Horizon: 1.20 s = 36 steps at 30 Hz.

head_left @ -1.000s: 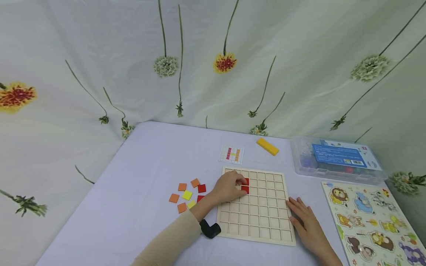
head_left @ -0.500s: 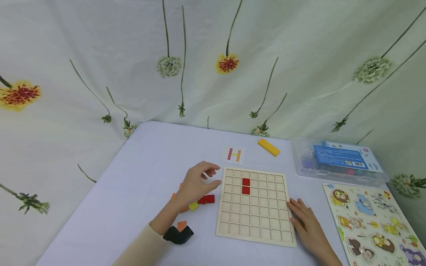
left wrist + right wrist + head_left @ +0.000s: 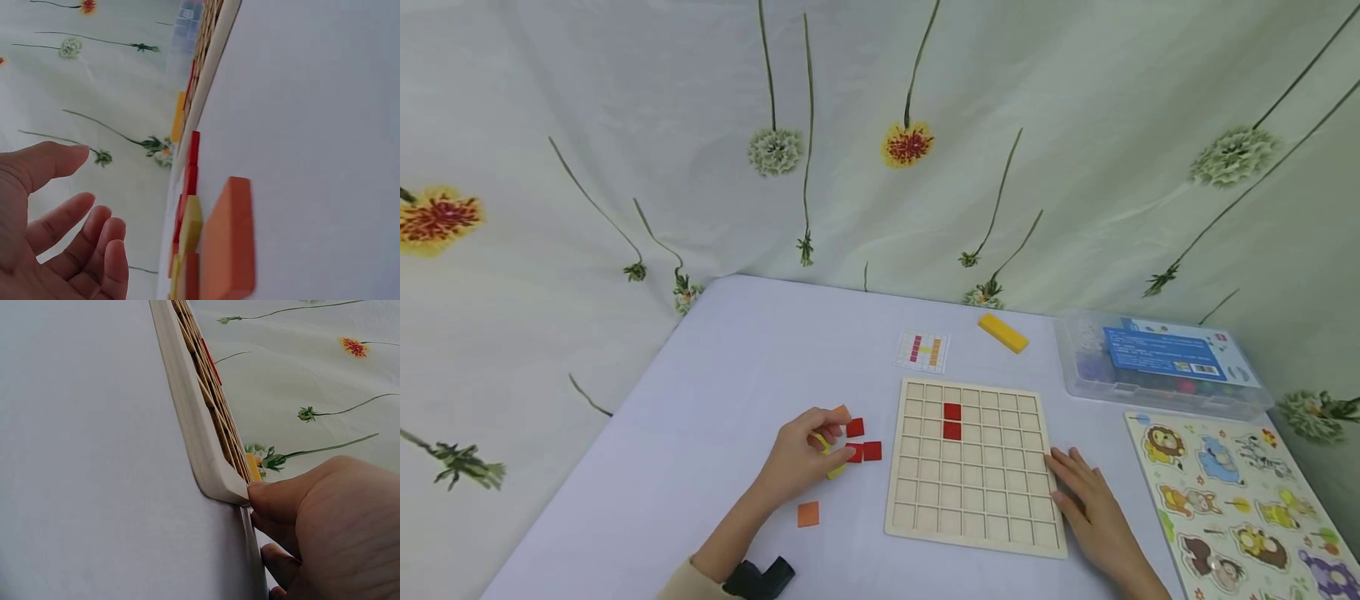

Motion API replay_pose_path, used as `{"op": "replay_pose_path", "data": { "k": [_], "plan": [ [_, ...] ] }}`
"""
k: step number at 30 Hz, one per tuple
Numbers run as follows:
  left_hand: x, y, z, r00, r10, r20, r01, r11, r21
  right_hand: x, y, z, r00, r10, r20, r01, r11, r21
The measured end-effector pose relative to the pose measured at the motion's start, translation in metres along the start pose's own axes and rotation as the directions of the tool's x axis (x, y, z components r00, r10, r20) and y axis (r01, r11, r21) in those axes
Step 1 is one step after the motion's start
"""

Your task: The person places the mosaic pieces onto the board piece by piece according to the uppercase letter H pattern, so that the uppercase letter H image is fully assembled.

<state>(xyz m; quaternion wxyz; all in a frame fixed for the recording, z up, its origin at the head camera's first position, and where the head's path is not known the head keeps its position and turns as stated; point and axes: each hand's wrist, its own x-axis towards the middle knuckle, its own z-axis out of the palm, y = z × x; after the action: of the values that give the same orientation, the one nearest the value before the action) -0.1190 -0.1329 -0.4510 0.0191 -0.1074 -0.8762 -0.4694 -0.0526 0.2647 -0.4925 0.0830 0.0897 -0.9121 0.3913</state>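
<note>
A white cloth-covered table (image 3: 700, 400) spans the lower part of the head view. Right of lower centre lies a pale wooden grid board (image 3: 985, 479). At its right edge the right hand (image 3: 1090, 496) lies slanted, fingers extended and loosely apart, their tips and the thumb touching the rim. The left forearm slants up from the bottom edge, left of centre; the left hand (image 3: 805, 446) is poised above loose tiles, fingers gently bent, the gap to the thumb wide in the left wrist view. Around it lie square red tiles (image 3: 872, 451), yellow tiles (image 3: 837, 472) and orange tiles (image 3: 808, 514); two more red tiles sit in the board's upper left part.
</note>
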Motion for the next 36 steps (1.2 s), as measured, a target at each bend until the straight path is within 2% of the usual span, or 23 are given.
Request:
{"op": "replay_pose_path", "data": {
  "k": [6,15,19,26,31,36],
  "plan": [
    [0.0,-0.012,0.011,1.0,-0.004,0.001,0.004,1.0,0.02,0.0,0.001,0.0,1.0,0.001,-0.001,-0.001,1.0,-0.001],
    [0.001,-0.024,0.017,1.0,0.001,0.004,-0.001,0.999,0.044,0.001,0.0,0.001,0.999,-0.029,-0.023,0.029,1.0,0.005],
    [0.001,-0.024,0.018,1.0,-0.003,0.002,0.003,0.997,0.075,0.001,0.0,0.001,0.999,-0.031,-0.028,0.031,1.0,0.003],
    [-0.001,-0.021,0.022,1.0,-0.006,-0.002,0.006,0.981,0.196,-0.001,0.001,0.0,1.0,-0.008,-0.006,0.008,1.0,0.001],
    [-0.003,-0.019,0.023,1.0,-0.016,0.013,0.012,0.977,0.215,-0.002,0.0,0.0,1.0,-0.001,0.001,0.001,1.0,0.001],
    [-0.002,-0.019,0.024,1.0,0.017,0.017,-0.021,0.972,0.234,-0.001,0.0,-0.001,1.0,-0.005,-0.002,0.005,1.0,0.001]
  ]
}}
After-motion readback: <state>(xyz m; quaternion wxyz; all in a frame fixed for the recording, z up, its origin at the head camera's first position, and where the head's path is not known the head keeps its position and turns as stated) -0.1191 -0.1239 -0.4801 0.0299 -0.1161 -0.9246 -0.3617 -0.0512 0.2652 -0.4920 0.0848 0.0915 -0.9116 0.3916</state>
